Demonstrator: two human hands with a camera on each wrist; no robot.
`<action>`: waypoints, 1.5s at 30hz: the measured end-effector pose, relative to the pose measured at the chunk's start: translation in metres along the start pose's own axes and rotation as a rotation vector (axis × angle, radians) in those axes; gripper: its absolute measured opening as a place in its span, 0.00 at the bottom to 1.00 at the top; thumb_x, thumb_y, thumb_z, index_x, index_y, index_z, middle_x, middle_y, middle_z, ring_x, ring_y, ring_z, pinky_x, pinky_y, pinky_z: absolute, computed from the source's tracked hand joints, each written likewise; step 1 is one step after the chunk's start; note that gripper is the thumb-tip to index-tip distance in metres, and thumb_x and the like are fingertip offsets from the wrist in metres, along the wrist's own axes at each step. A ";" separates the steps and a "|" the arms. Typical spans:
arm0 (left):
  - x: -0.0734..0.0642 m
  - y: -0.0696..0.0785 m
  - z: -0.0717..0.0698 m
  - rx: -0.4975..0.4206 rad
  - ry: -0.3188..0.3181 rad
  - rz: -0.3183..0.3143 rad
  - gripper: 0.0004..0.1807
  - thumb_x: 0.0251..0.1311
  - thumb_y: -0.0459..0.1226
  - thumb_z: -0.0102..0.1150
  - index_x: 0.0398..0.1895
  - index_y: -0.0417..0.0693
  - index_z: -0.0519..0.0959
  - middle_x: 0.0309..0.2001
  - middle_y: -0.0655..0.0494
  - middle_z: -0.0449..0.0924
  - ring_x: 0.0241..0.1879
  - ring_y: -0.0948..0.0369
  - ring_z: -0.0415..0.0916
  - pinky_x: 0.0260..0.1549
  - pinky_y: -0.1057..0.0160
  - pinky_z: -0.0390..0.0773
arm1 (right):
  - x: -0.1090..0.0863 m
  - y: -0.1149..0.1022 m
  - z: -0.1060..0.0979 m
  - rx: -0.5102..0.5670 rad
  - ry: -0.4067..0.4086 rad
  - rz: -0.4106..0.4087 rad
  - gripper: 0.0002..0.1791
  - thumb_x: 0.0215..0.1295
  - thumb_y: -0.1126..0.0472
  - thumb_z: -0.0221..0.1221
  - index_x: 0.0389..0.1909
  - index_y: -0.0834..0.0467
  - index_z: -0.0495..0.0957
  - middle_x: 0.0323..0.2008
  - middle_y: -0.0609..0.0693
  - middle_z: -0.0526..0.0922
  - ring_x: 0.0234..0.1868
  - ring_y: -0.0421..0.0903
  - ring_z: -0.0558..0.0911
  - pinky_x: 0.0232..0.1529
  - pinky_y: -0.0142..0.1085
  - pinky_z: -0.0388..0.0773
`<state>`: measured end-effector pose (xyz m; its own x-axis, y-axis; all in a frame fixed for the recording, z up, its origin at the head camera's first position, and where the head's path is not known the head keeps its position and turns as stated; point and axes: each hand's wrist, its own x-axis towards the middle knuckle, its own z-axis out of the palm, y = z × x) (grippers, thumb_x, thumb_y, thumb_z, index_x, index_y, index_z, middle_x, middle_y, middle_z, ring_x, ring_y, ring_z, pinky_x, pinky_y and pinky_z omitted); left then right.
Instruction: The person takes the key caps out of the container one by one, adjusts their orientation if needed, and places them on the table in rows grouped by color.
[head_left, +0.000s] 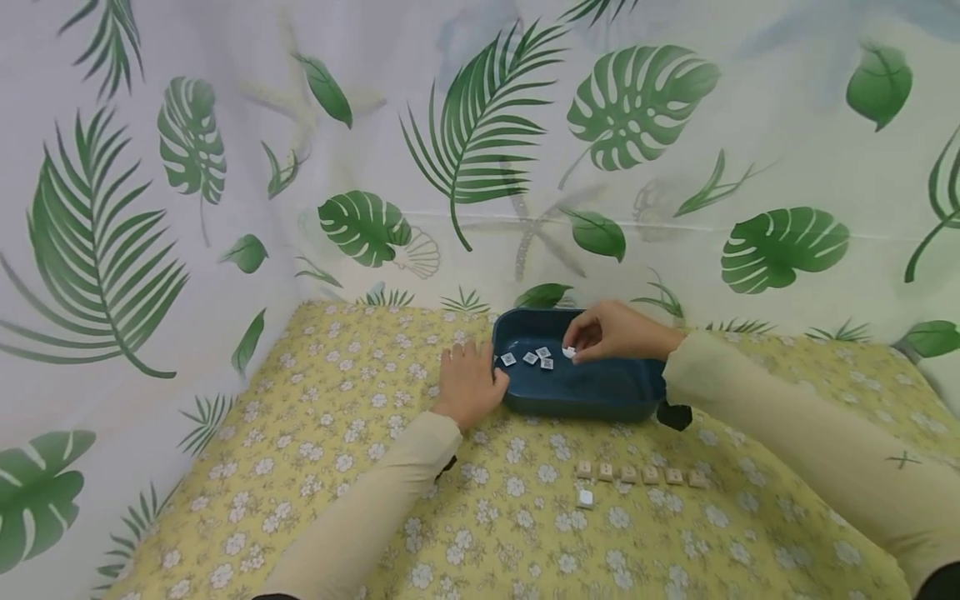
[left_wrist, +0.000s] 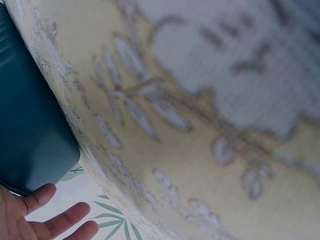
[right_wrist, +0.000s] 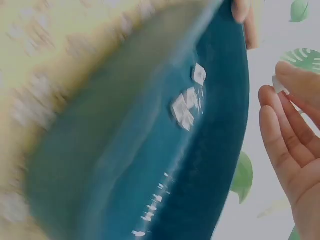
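A small white tile [head_left: 569, 352] is pinched between the thumb and fingertips of the right hand [head_left: 618, 332], and it is held up over the blue bin [head_left: 577, 407], clear of the floor inside. The right forearm is angled in from the lower right, its pale sleeve [head_left: 780, 421] carried across the bin's right end, with the hand pointed leftward over the far part. In the right wrist view the grip is plainly shown: thumb and index are clamped on the tile, while the other fingers are loosely bent beside it.

Over on the left, the left hand [head_left: 468, 383] is laid down beside the bin's left end, palm down, its fingers apart and stretched away from the body. The thumb is brought up against the bin's rim, and nothing is seen lifted by that hand. The left forearm is slanted up from the bottom edge.

Inside the bin, four loose tiles [head_left: 531, 358] are gathered toward the left: three are clustered, one is set slightly apart. Nearer the body, a row of six tan tiles [head_left: 628, 473] is lined up on the table [head_left: 337, 433], which is covered in yellow flowered cloth. A single white-topped tile [head_left: 585, 498] is placed just below the row's left end.
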<state>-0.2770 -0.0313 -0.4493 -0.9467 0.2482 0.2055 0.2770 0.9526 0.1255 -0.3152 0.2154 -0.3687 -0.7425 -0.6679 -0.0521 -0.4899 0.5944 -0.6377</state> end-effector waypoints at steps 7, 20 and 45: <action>0.003 -0.002 0.003 0.020 0.001 -0.023 0.21 0.63 0.46 0.43 0.54 0.45 0.70 0.48 0.43 0.75 0.50 0.45 0.72 0.54 0.45 0.68 | -0.032 0.001 0.011 0.085 0.000 0.039 0.09 0.56 0.62 0.64 0.38 0.60 0.82 0.34 0.51 0.84 0.34 0.41 0.82 0.38 0.32 0.80; 0.002 -0.001 0.002 0.006 -0.002 -0.017 0.21 0.63 0.45 0.42 0.55 0.45 0.69 0.48 0.42 0.75 0.49 0.44 0.71 0.54 0.45 0.68 | -0.080 0.011 0.021 0.208 0.037 0.073 0.16 0.61 0.61 0.60 0.48 0.64 0.77 0.41 0.60 0.82 0.37 0.40 0.83 0.40 0.34 0.80; -0.002 0.009 -0.001 0.002 -0.016 -0.021 0.20 0.63 0.45 0.43 0.53 0.43 0.69 0.46 0.42 0.74 0.48 0.45 0.71 0.53 0.45 0.69 | -0.153 -0.002 0.068 0.519 0.037 0.141 0.19 0.62 0.61 0.59 0.48 0.70 0.71 0.43 0.67 0.79 0.41 0.49 0.85 0.42 0.43 0.81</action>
<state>-0.2728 -0.0237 -0.4478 -0.9548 0.2307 0.1876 0.2565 0.9581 0.1273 -0.1695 0.2854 -0.4114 -0.8049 -0.5759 -0.1434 -0.1010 0.3710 -0.9231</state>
